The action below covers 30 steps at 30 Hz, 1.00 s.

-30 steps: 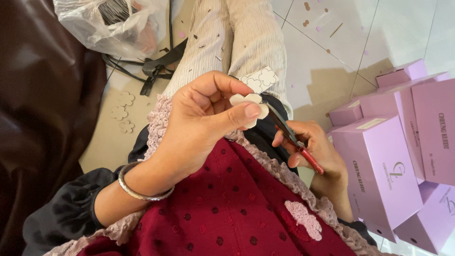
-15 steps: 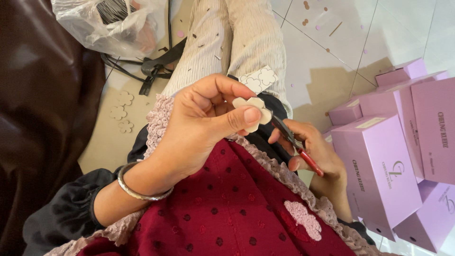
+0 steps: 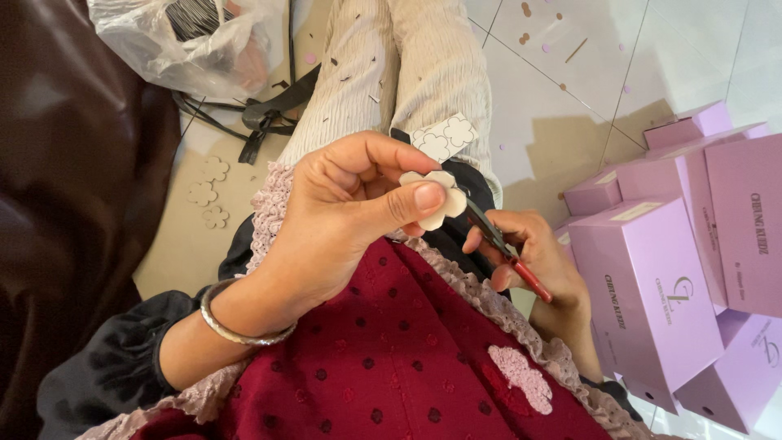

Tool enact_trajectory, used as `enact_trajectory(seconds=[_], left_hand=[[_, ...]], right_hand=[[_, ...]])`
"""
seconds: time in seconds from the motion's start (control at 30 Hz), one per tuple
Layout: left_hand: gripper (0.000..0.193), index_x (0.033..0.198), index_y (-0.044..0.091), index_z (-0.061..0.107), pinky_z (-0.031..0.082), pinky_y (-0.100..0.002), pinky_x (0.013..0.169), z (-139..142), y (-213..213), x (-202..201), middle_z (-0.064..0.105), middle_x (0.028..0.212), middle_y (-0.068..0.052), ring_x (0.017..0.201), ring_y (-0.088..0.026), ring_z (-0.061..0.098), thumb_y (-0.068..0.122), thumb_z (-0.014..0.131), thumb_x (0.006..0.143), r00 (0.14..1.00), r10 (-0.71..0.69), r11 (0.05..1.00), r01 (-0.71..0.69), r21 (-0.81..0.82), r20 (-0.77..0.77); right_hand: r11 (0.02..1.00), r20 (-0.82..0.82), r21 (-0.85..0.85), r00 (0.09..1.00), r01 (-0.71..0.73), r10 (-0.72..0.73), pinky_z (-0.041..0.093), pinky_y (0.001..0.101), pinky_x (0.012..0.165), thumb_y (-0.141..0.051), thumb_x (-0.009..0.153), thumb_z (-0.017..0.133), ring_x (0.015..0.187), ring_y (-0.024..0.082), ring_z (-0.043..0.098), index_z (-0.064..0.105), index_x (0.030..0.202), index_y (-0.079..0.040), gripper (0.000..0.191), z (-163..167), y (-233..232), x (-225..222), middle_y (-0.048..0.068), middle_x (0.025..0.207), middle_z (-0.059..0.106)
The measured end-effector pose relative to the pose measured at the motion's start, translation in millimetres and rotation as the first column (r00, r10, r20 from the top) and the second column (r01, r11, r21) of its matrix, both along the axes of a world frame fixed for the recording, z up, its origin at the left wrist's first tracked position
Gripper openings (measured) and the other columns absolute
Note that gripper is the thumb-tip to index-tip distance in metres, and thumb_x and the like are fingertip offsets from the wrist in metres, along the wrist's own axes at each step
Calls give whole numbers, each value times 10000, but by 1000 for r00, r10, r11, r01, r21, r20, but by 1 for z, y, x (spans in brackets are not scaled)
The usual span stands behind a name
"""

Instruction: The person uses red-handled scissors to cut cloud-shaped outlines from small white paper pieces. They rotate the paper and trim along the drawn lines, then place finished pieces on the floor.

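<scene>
The scene is brightly and evenly lit by soft daylight. The tiled floor (image 3: pixel 570 98) at upper right is the brightest zone and carries a pale sheen without blown-out glare. The lilac boxes (image 3: pixel 652 285) throw a soft-edged brown shadow onto the tiles toward the left, indicating light from the right. The dark brown surface (image 3: pixel 73 204) at left shows faint dull reflections and little detail. The left hand (image 3: pixel 342 220) and the flower-shaped cutout (image 3: pixel 436 200) are in sharp focus. The clear plastic bag (image 3: pixel 195 41) shows mild highlights. Wide-angle stretching appears toward the frame edges. No motion blur is evident.
</scene>
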<state>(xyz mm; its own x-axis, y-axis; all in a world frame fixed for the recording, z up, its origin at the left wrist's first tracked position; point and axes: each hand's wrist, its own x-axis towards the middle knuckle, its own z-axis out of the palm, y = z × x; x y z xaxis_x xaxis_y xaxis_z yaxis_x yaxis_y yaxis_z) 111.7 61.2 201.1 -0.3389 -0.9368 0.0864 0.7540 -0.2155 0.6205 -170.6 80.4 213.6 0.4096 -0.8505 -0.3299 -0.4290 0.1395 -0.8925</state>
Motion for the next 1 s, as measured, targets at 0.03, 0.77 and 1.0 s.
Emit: enact_trajectory(seconds=[0.03, 0.77, 1.0], left_hand=[[156, 1103, 9, 707, 581, -253, 714, 0, 0, 0, 765, 982, -92, 830, -124, 710, 59, 767, 968, 1000, 0, 1000, 0, -1, 6], [178, 1109, -33, 697, 558, -229, 730, 9, 4, -4, 762, 975, -107, 814, -102, 682, 22, 770, 955, 992, 112, 994, -111, -4, 53], [148, 1082, -49, 684, 586, -240, 777, 12, 9, -7, 758, 979, -120, 851, -107, 703, -4, 767, 967, 982, 180, 983, -178, -37, 59]], right_hand=[[1000, 6, -3, 1000, 8, -8, 254, 245, 529, -658, 616, 885, 586, 30, 367, 689, 936, -62, 704, 0, 1, 0, -89, 654, 414], [993, 51, -93, 996, 71, -66, 255, 257, 573, -694, 633, 875, 638, 50, 378, 678, 931, -81, 709, -9, 7, 12, -83, 687, 447], [990, 108, -136, 994, 33, -18, 255, 249, 527, -778, 686, 744, 563, 36, 363, 667, 951, -73, 757, -35, 6, 19, -99, 621, 435]])
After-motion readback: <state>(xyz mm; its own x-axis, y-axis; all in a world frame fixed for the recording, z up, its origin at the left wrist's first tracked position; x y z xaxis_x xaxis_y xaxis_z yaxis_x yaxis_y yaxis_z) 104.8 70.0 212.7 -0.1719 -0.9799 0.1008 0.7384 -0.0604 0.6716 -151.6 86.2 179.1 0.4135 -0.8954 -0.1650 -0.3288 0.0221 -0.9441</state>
